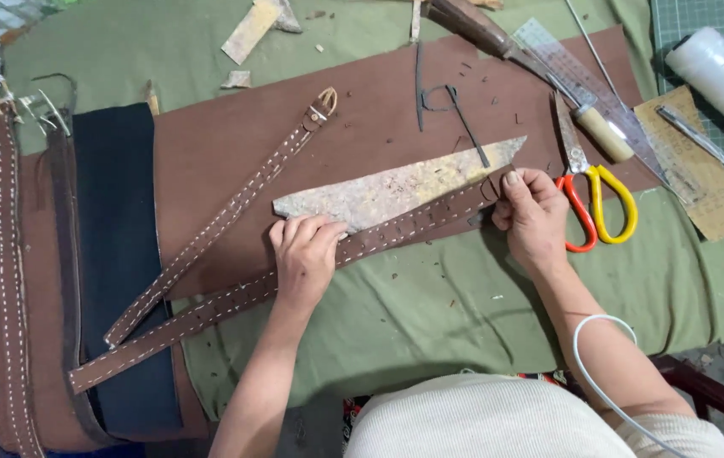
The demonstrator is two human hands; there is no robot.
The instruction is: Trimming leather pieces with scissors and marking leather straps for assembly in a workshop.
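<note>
A long brown leather strap (209, 309) with white stitching lies slanted across the table. My left hand (304, 254) presses down on its middle, fingers closed over the strap and the edge of a mottled tan wedge-shaped leather piece (396, 187). My right hand (531, 212) pinches the strap's right end between thumb and fingers. A second stitched strap (226, 212) with a buckle end lies above and parallel, untouched.
A large brown leather sheet (362, 102) covers the green cloth (464, 305). Red-and-yellow-handled scissors (595, 199), a wooden-handled knife (548, 72), a clear ruler (582, 76) and a white thread spool (722, 76) lie right. More stitched straps (10, 280) and a dark sheet (116, 246) lie left.
</note>
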